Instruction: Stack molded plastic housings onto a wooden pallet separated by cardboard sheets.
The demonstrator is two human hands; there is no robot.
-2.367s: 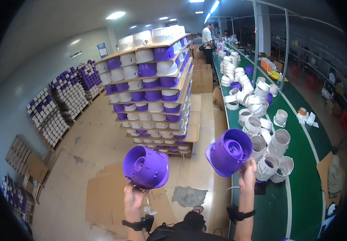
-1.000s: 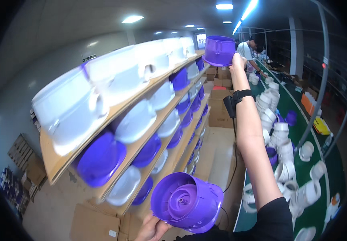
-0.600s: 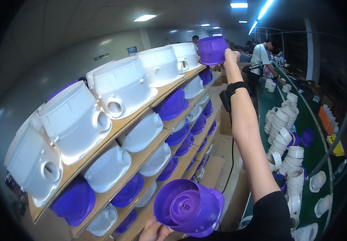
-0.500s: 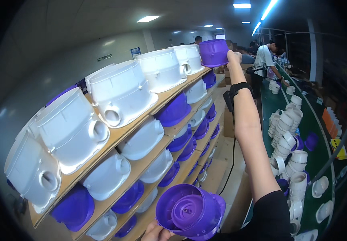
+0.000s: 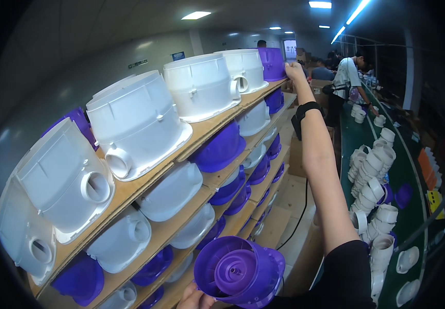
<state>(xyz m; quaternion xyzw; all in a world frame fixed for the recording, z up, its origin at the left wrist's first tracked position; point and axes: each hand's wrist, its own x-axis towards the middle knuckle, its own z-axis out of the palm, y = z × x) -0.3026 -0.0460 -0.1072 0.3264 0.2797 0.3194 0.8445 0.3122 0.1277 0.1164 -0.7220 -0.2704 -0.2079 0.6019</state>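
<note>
My right arm stretches far ahead, and my right hand (image 5: 294, 71) is closed at the right side of a purple plastic housing (image 5: 272, 65). That housing is upright at the far end of the top board, just past a white housing (image 5: 242, 70) that partly covers it. At the lower edge, my left hand (image 5: 195, 297) grips the rim of a second purple round housing (image 5: 239, 268). Its open side faces up toward me, showing concentric rings and inner ribs. The fingers beneath that rim are partly hidden.
Several white housings (image 5: 132, 121) with round side spouts stand along the cardboard top layer (image 5: 150, 166). Lower layers hold white and purple ones. To the right, a green conveyor belt (image 5: 354, 131) carries stacked white parts (image 5: 372, 170). A co-worker (image 5: 347, 77) leans over it.
The far purple housing has come down and left, from above the board's end to behind the last white housing, my right hand still at it. My left hand's housing shifted slightly left.
</note>
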